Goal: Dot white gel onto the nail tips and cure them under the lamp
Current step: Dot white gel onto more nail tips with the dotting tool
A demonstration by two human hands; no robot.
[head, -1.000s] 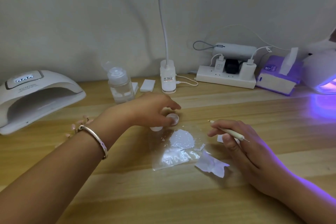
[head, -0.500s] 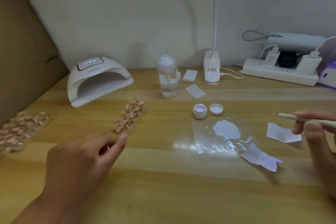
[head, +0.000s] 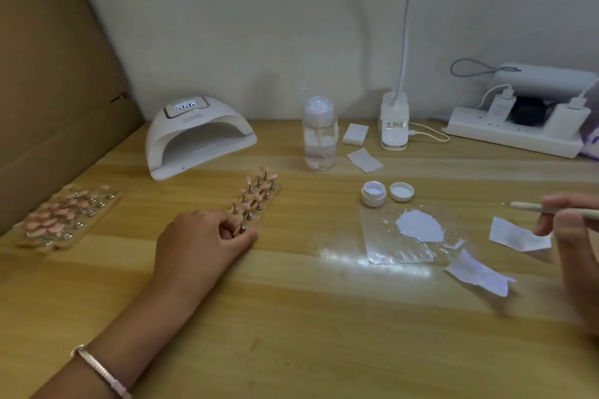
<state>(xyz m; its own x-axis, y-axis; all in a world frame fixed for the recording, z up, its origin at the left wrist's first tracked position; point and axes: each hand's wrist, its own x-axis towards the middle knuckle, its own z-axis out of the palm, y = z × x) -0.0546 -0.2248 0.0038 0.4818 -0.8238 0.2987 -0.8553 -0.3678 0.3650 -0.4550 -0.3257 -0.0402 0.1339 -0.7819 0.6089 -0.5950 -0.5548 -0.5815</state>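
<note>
1. Left hand: its fingers curl over the near end of the holder strip, and the thumb lies along the strip's near edge on the table. I read this as a pinch on the strip. I cannot tell whether the strip is lifted at all.
2. Holder strip: its long axis runs diagonally, from the left hand away and to the right. The pink nail tips stand on small posts in two rows along it.
3. Right hand: it sits at the right edge of view and is partly cut off. Its fingers are closed round the dotting tool, whose fine point aims left.
4. White gel: a smear on a clear sheet, lying between the two hands. The open gel jar and its lid stand just beyond the sheet.
5. Governing relation: the strip lies well apart from the tool, to its left, on the far side of the gel. The left hand is the nearer one and has hold of the strip. I judge the coming move to be drawing the strip rightward toward the gel and tool, perhaps turning it so the rows face the tool's point.
6. Curing lamp: it stands beyond the strip and to the left, with its mouth facing the near side. A second tray of tips rests further left.
</note>
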